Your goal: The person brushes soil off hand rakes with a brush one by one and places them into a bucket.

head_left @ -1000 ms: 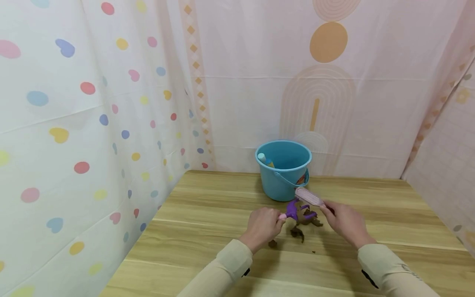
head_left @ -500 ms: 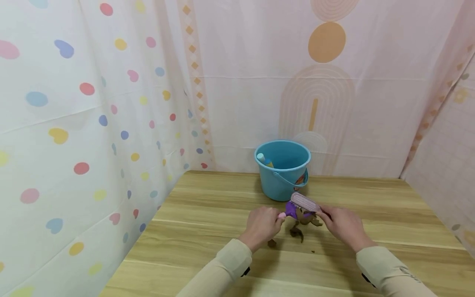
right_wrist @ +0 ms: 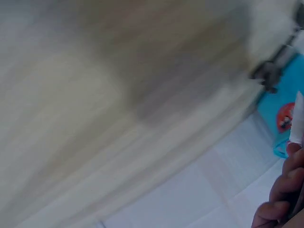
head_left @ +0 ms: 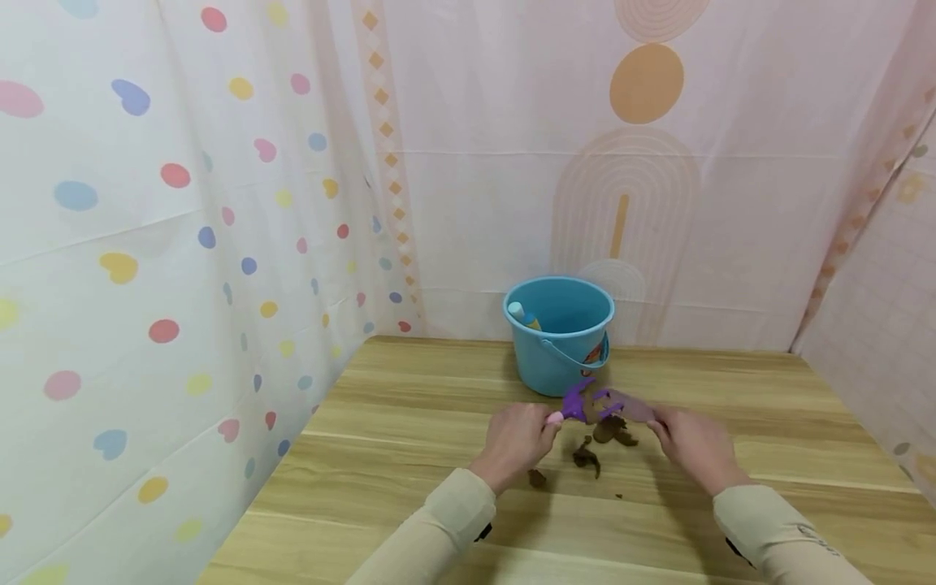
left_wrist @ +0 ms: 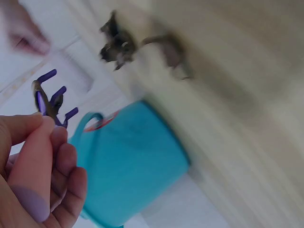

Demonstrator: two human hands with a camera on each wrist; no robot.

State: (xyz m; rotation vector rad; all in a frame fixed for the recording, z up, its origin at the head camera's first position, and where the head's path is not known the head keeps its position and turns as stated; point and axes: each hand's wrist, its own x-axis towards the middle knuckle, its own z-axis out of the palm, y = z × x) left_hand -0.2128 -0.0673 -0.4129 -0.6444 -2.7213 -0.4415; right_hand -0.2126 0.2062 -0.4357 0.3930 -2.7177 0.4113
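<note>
My left hand (head_left: 515, 439) grips the pink handle (left_wrist: 33, 166) of a small purple toy rake (head_left: 574, 404). Brown, soft-looking matter clings among its tines, seen in the left wrist view too. My right hand (head_left: 695, 447) holds a flat pink paddle-shaped tool (head_left: 630, 405) by its end; its head reaches the rake's tines, and I cannot tell if they touch. Beneath them, brown clumps (head_left: 614, 431) lie on the wooden table (head_left: 409, 455). A curled brown piece (head_left: 585, 458) is nearer me, and a smaller brown bit (head_left: 537, 478) lies by my left hand.
A blue bucket (head_left: 548, 357) with a handle stands just behind the rake, with a pale-capped item (head_left: 516, 309) and a yellow-and-blue one inside. Patterned curtains (head_left: 475, 219) hang behind and at both sides of the table. A tiny crumb (head_left: 618, 496) lies near the front.
The pink tool came down over the rake, then shifted right and turned its face away. The rake has risen slightly, uncovering more of the clumps below. The bucket has stayed put.
</note>
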